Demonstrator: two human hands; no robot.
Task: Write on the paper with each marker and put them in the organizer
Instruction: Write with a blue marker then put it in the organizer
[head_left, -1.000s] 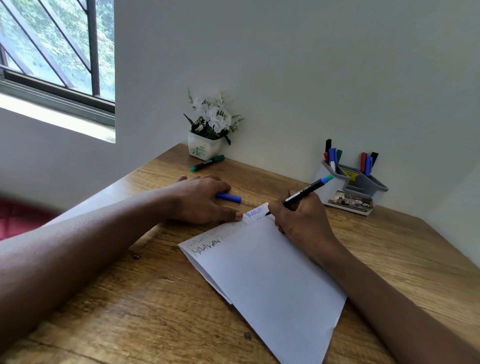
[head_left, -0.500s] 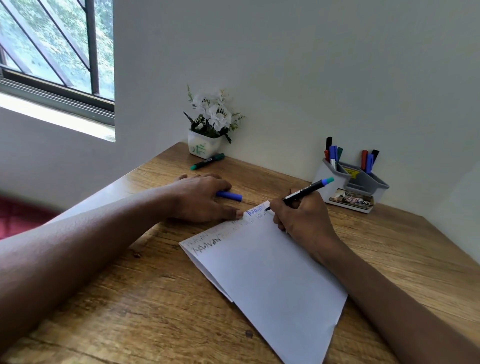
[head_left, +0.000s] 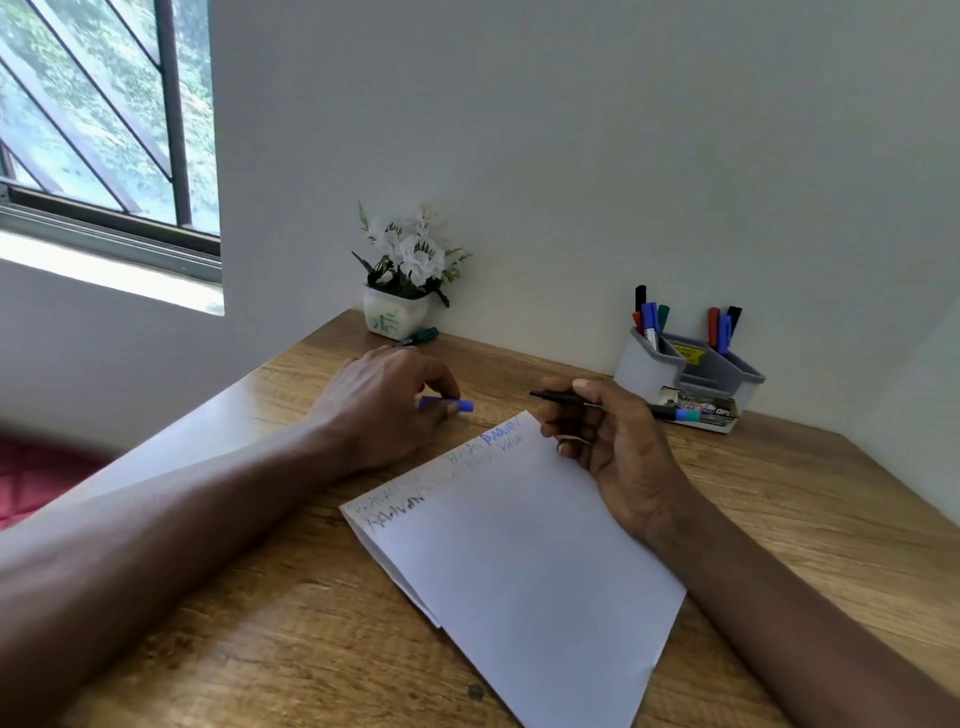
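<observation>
With the paper (head_left: 519, 545) scribbled, the right hand (head_left: 618, 452) pinches the marker (head_left: 571, 399), the left hand (head_left: 379, 405) pinches a blue cap (head_left: 460, 406) near its tip, so capping, the organizer (head_left: 691, 374) beyond, and a green marker (head_left: 423, 336) seem left.

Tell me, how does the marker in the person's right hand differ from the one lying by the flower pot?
The held marker is gripped in the right hand, off the table; the green marker lies flat on it. The held marker is uncapped, its blue cap in the left hand; the green marker looks capped. Both have dark barrels and sit outside the organizer.
</observation>
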